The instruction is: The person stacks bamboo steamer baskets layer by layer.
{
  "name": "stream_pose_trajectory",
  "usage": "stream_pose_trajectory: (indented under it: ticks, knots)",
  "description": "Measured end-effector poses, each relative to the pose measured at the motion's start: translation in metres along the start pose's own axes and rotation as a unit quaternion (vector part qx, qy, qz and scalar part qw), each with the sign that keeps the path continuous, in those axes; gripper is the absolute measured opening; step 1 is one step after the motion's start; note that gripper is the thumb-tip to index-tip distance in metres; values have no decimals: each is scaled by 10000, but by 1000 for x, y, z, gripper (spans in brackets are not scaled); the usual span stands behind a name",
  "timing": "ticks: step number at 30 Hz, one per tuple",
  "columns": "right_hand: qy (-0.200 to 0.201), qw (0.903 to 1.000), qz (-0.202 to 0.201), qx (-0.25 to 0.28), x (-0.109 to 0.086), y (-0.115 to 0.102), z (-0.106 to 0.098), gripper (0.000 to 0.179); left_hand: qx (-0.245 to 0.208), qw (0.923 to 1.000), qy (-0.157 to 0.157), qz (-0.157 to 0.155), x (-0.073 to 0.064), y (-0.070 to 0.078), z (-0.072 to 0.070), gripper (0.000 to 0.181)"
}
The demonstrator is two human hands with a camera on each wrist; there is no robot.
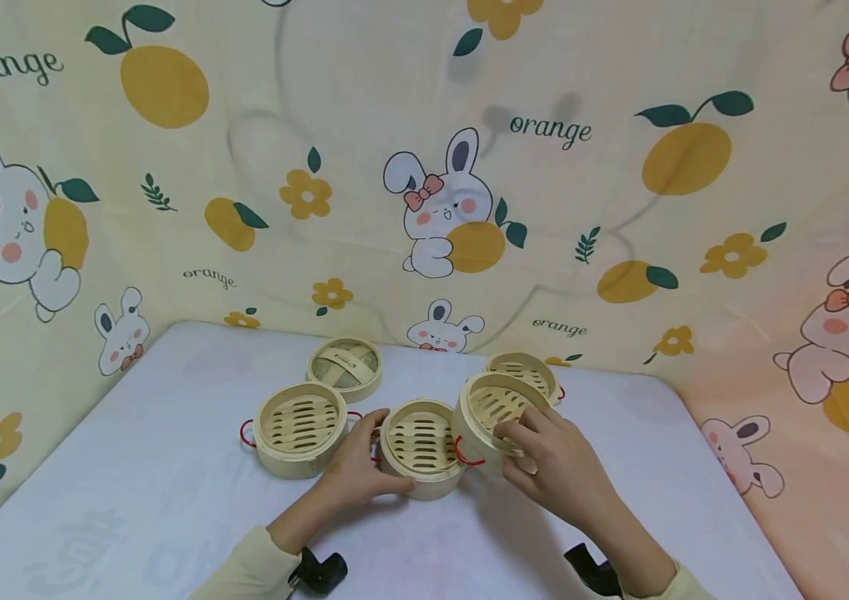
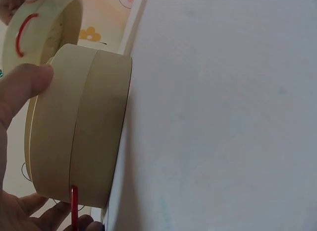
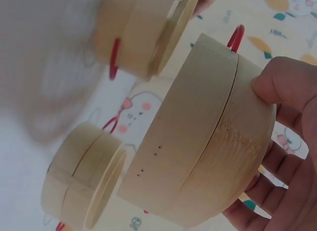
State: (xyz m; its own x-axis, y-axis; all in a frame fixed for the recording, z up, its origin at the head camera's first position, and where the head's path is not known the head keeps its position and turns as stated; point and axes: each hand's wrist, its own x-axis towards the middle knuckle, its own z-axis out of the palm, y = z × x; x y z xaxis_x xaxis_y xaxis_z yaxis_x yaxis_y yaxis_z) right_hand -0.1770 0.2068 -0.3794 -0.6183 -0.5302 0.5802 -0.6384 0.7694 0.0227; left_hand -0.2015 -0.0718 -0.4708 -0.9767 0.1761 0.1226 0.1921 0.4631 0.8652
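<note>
My left hand (image 1: 357, 467) grips a round bamboo steamer basket (image 1: 435, 487) standing on the table, thumb on its near wall and fingers round its left side. In the left wrist view this basket's wall (image 2: 84, 127) has a red loop handle (image 2: 75, 206). With my right hand (image 1: 562, 458) I hold a second bamboo steamer basket (image 1: 472, 423), raised and tilted, just right of the first. Its right wall is gripped between thumb and fingers. The right wrist view shows its outer wall (image 3: 198, 132) and red handle (image 3: 237, 37).
Another slatted steamer basket (image 1: 292, 465) with red handles stands to the left. Behind it is a woven steamer lid (image 1: 345, 367). A further basket (image 1: 521, 360) sits at the back right, partly hidden by the raised one. A printed cloth (image 1: 364, 108) hangs behind the white table (image 1: 132, 467).
</note>
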Motion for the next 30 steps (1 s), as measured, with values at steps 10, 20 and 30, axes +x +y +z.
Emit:
stream_pose_trajectory:
  ticks: [10, 20, 30]
  knots:
    - [-185, 9998, -30, 104, 18, -13, 10, 31, -8, 10000, -16, -25, 1, -1, -1, 107]
    - [-151, 9992, -285, 236, 27, -25, 22, 32, -30, 10000, 0, -9, 2, -3, 0, 105]
    - [-328, 9986, -327, 272, 33, -38, 32, 31, -106, 9999, -29, 103, 2, -6, 0, 104]
